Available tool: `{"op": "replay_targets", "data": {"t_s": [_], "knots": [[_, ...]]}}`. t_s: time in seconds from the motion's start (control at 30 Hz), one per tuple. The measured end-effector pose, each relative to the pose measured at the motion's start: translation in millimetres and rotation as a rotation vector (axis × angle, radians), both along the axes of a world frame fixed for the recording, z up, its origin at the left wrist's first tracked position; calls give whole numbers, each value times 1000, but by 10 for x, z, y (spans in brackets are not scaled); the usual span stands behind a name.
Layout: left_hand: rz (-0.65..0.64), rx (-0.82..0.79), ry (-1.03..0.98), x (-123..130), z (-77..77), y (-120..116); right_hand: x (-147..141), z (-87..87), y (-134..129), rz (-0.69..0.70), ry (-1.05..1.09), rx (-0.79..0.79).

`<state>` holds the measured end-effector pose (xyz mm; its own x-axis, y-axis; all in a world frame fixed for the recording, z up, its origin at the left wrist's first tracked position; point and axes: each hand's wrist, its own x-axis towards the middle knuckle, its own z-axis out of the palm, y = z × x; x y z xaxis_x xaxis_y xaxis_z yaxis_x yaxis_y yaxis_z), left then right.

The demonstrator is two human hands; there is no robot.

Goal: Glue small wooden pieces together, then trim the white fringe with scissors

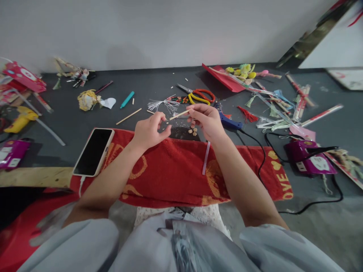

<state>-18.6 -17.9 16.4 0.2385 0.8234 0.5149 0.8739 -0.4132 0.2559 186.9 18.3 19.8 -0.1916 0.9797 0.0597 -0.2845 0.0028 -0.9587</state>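
Pinched between thumb and fingers of my right hand (208, 121) is a thin wooden stick (179, 115), pointing left and slightly down. My left hand (150, 130) is just beyond the stick's free end, thumb and forefinger apart, gripping nothing I can see. A tiny pale piece (167, 122) shows near its fingertips. Below the right fingers lie small brown flower-like bits (193, 131). Behind the hands are a bundle of white strands (163, 104) and scissors (200, 96) with red and yellow handles. Another wooden stick (129, 116) lies to the left.
A red towel (176, 173) covers the table's front edge, with a phone (93, 153) and a translucent glue stick (206, 158) on it. A blue glue gun (231, 122) trails a black cord right, near a purple power socket (312, 158). A teal marker (127, 99) lies back left.
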Motion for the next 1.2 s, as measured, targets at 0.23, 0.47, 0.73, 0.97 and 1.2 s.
{"op": "replay_targets", "data": {"t_s": [0.23, 0.47, 0.73, 0.97, 1.2], "knots": [[-29, 18, 19, 16, 7, -4, -41, -7, -28, 53, -5, 12], [-44, 40, 107, 14, -9, -12, -63, -62, -32, 91, -81, 56], [-77, -87, 221, 26, 32, -23, -76, -34, -66, 157, -308, 82], [14, -315, 325, 89, 76, -11, -13, -49, -43, 123, -497, 192], [98, -380, 357, 51, 23, 54, 66, -148, 29, -98, -894, 469]]}}
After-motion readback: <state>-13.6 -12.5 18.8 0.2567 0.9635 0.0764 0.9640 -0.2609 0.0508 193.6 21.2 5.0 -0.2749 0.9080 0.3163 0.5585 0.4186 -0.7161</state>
